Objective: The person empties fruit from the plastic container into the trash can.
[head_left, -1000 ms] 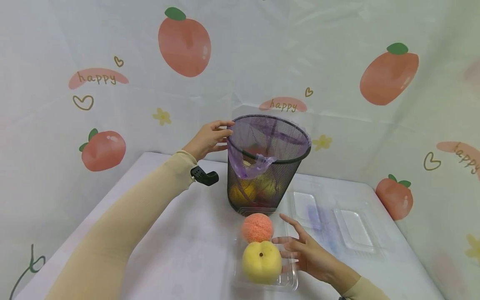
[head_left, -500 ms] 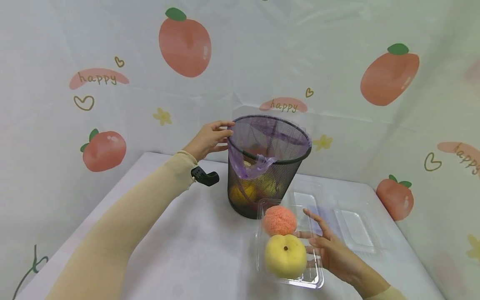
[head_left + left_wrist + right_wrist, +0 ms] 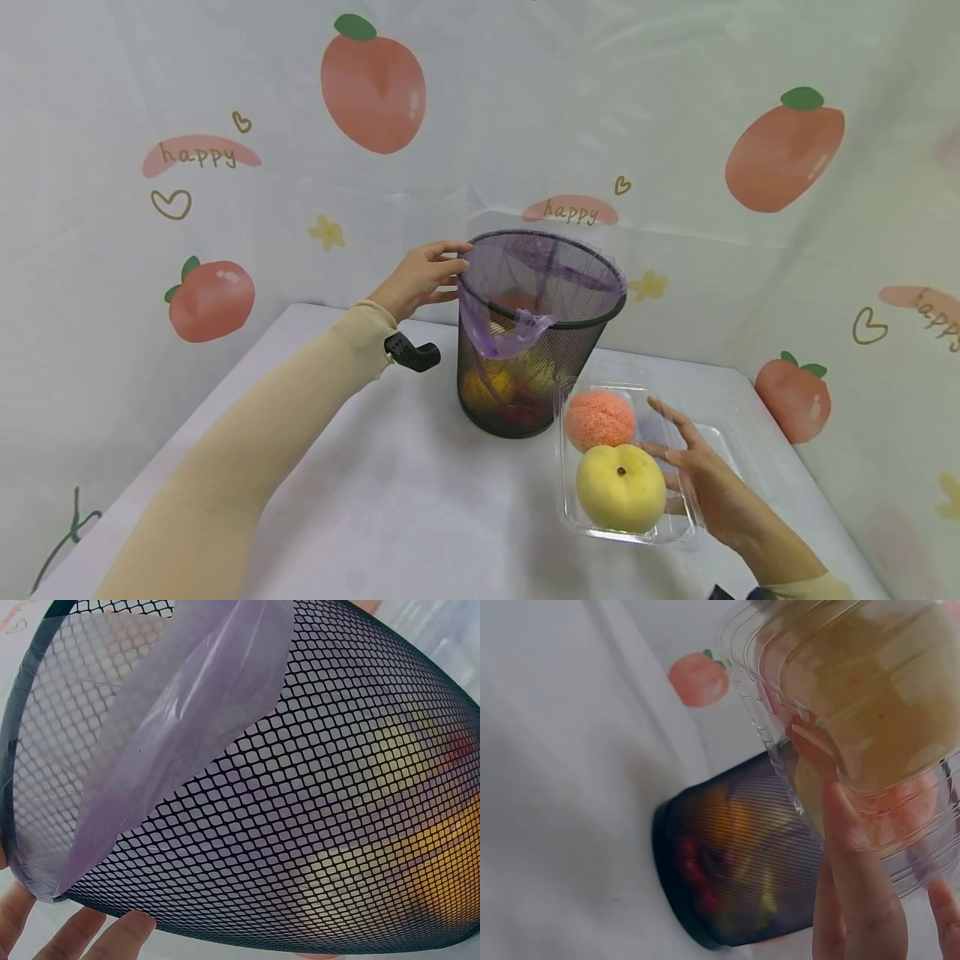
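My left hand (image 3: 423, 279) holds the rim of a black mesh wastebasket (image 3: 513, 417), its fingertips at the left side. The wastebasket has a purple plastic bag (image 3: 187, 705) folded over its rim and holds yellow and red fruit, partly hidden by mesh and bag. My right hand (image 3: 712, 483) grips a clear plastic box (image 3: 573, 521) by its right side, some fingers showing through the plastic. Inside lie a rough coral-pink round fruit (image 3: 600, 421) and a smooth yellow peach-shaped fruit (image 3: 621, 492). In the right wrist view, fingers (image 3: 862, 877) sit against the box's underside.
Another clear plastic piece (image 3: 723, 442) lies on the white table (image 3: 360, 517), partly behind my right hand and the box. A white cloth (image 3: 480, 108) printed with peaches rises behind the table.
My right hand has carried the plastic box with both fruits rightward and slightly up, away from the front of the wastebasket. The left hand has stayed at the rim.
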`<state>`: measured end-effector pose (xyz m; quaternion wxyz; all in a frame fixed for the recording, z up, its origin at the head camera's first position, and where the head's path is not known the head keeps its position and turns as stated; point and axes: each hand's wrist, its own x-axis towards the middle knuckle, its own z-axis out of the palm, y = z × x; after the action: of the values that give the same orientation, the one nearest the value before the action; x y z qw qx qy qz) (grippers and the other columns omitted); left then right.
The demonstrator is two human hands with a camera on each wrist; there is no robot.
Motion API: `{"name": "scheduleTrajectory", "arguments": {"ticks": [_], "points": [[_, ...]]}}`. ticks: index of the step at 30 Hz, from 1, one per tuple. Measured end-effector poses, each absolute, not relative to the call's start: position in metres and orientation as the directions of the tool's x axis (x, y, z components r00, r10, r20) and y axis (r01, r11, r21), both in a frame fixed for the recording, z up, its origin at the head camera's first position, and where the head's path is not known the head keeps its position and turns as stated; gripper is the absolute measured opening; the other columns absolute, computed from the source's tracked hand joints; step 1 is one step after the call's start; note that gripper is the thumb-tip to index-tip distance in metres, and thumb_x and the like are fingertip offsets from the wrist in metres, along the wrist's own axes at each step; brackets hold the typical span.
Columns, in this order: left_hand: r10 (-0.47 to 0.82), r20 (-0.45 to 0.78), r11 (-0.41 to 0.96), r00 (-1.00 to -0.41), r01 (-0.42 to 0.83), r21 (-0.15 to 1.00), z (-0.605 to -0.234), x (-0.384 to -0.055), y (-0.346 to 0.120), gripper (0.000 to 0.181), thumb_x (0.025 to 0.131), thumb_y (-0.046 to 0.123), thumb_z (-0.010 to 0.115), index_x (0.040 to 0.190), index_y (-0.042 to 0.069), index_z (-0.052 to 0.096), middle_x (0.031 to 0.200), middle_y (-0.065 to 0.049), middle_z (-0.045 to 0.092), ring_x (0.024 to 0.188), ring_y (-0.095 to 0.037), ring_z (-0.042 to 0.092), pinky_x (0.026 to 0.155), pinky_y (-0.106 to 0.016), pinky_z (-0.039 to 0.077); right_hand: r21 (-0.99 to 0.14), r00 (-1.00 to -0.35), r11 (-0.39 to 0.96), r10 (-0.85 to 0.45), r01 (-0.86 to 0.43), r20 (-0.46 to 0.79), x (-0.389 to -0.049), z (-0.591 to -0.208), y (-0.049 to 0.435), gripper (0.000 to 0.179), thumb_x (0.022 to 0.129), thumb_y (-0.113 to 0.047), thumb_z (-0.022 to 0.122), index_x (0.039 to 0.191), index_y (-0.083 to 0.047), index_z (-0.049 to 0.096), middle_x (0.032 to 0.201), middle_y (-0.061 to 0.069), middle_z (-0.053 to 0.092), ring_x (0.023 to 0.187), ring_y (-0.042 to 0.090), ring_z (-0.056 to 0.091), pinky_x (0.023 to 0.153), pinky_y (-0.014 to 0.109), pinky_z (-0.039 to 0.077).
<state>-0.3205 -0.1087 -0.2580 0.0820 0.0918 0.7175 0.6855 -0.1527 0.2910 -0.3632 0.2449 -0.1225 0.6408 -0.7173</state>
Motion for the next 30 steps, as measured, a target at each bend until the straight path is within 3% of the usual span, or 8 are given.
{"name": "scheduleTrajectory", "arguments": {"ticks": [4, 6, 14, 20, 25, 30], "points": [[0.242, 0.009, 0.039, -0.970, 0.019, 0.999, -0.258, -0.320, -0.108, 0.040, 0.097, 0.016, 0.058, 0.137, 0.017, 0.054, 0.117, -0.003, 0.052, 0.099, -0.020, 0.057, 0.097, -0.040, 0.052, -0.984, -0.879, -0.018, -0.454, 0.176, -0.149, -0.153, -0.357, 0.299, 0.053, 0.100, -0.029, 0.038, 0.142, -0.053, 0.019, 0.132, 0.001, 0.037, 0.111, 0.026, 0.063, 0.086, 0.051, 0.056], [0.241, 0.009, 0.038, -0.970, 0.018, 0.999, -0.257, -0.320, -0.108, 0.040, 0.097, 0.016, 0.058, 0.136, 0.017, 0.055, 0.117, -0.003, 0.052, 0.099, -0.020, 0.056, 0.096, -0.039, 0.052, -0.986, -0.882, -0.030, -0.453, 0.161, -0.131, -0.154, -0.353, 0.303, 0.053, 0.100, -0.028, 0.035, 0.144, -0.052, 0.017, 0.133, 0.002, 0.039, 0.108, 0.026, 0.065, 0.084, 0.049, 0.057], [0.230, 0.007, 0.047, -0.973, 0.018, 0.999, -0.258, -0.321, -0.108, 0.040, 0.097, 0.016, 0.058, 0.136, 0.018, 0.055, 0.115, -0.003, 0.051, 0.099, -0.021, 0.055, 0.097, -0.040, 0.052, -0.930, -0.801, -0.332, -0.594, 0.155, 0.078, -0.160, -0.337, 0.317, 0.055, 0.102, -0.018, 0.025, 0.148, -0.043, 0.008, 0.121, 0.004, 0.059, 0.095, 0.020, 0.069, 0.079, 0.036, 0.059], [0.230, 0.004, 0.050, -0.973, 0.016, 0.999, -0.259, -0.322, -0.108, 0.040, 0.097, 0.016, 0.058, 0.136, 0.018, 0.055, 0.115, -0.003, 0.051, 0.099, -0.020, 0.056, 0.097, -0.040, 0.052, -0.849, -0.741, -0.487, -0.644, 0.204, 0.190, -0.168, -0.328, 0.329, 0.055, 0.101, -0.016, 0.017, 0.150, -0.041, 0.016, 0.114, 0.010, 0.063, 0.097, 0.021, 0.068, 0.080, 0.033, 0.059], [0.229, 0.001, 0.048, -0.973, 0.012, 0.999, -0.259, -0.322, -0.107, 0.040, 0.097, 0.016, 0.058, 0.136, 0.018, 0.055, 0.114, -0.003, 0.050, 0.097, -0.020, 0.055, 0.097, -0.039, 0.053, -0.870, -0.769, -0.455, -0.620, 0.189, 0.157, -0.174, -0.318, 0.341, 0.055, 0.101, -0.021, 0.028, 0.148, -0.047, 0.020, 0.128, 0.005, 0.053, 0.108, 0.020, 0.064, 0.088, 0.035, 0.057], [0.229, 0.006, 0.044, -0.973, 0.017, 0.999, -0.259, -0.322, -0.107, 0.040, 0.097, 0.015, 0.058, 0.136, 0.017, 0.055, 0.115, -0.003, 0.051, 0.098, -0.019, 0.056, 0.096, -0.039, 0.053, -0.858, -0.784, -0.492, -0.588, 0.151, 0.199, -0.179, -0.306, 0.345, 0.054, 0.101, -0.018, 0.031, 0.149, -0.042, 0.022, 0.115, 0.003, 0.056, 0.099, 0.018, 0.064, 0.083, 0.036, 0.059]]}}
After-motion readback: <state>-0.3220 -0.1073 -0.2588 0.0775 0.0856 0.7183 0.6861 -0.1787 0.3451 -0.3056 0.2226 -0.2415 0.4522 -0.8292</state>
